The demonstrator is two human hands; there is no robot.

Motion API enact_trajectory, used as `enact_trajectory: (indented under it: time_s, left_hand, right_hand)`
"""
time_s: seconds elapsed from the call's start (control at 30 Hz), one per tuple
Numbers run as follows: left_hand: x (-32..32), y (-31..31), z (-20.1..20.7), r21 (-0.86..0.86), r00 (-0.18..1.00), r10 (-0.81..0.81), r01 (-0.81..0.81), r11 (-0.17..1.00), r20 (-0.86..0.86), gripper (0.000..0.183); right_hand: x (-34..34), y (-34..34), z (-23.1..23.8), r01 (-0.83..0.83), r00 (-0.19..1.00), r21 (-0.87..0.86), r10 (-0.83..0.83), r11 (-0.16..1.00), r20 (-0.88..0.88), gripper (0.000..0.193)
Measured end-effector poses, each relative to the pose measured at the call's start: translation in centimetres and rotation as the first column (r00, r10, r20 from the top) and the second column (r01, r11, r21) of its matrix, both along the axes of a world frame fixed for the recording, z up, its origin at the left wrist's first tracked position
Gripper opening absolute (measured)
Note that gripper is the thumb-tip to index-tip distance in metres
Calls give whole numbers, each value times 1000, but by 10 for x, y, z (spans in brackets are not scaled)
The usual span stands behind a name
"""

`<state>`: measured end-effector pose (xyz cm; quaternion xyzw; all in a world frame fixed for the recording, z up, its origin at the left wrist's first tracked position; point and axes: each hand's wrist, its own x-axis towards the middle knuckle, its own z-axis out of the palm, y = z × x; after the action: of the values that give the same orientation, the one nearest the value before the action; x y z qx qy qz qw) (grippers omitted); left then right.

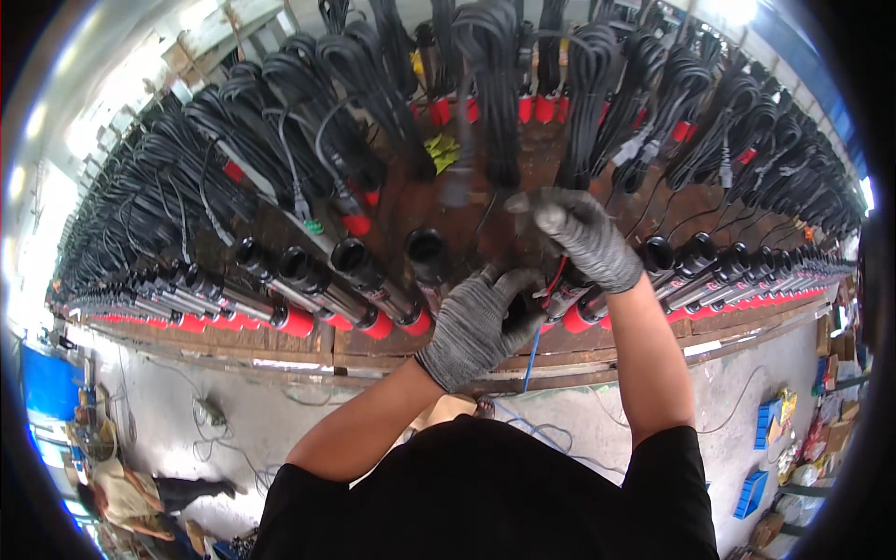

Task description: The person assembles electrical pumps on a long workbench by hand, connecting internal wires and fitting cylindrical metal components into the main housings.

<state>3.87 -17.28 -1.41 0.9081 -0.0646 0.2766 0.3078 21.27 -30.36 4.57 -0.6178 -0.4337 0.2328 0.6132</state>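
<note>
Both my hands wear grey knitted gloves. My left hand is closed at the row of metal tubes, its fingers curled beside a thin red wire. What those fingers grip is hidden. Below them a blue cord hangs over the bench edge. My right hand is higher and further right, fingers bent to the left and smeared by motion. A tube with an open black top leans just left of my left hand. Behind my hands hangs a bundled black cable.
Tubes with red ends line the front of a brown wooden bench. Coiled black cables crowd behind, with a yellow-green scrap among them. Blue bins stand on the floor at right; another person is at lower left.
</note>
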Motion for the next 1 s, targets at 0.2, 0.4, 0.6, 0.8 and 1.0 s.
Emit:
enact_trajectory:
  time_s: [0.2, 0.4, 0.6, 0.8, 1.0]
  left_hand:
    - [51, -8, 20, 312, 973, 196, -151, 938, -119, 25]
    - [78, 1, 34, 247, 964, 205, -160, 956, -170, 20]
    - [77, 37, 13, 127, 993, 115, -113, 985, -8, 7]
    - [79, 8, 10, 317, 974, 227, -223, 922, 25, 16]
    - [69, 15, 9, 373, 972, 234, -220, 901, 9, 28]
  right_hand:
    - [1, 5, -2, 159, 978, 48, -150, 986, -146, 38]
    - [8, 1, -1, 298, 913, 219, -211, 929, -349, 20]
    - [-38, -30, 42, 343, 926, 216, -290, 914, -241, 24]
    - [-85, -97, 61, 497, 867, 58, -499, 866, 9, 25]
    - [-37, -181, 53, 617, 700, -133, -465, 776, 542, 24]
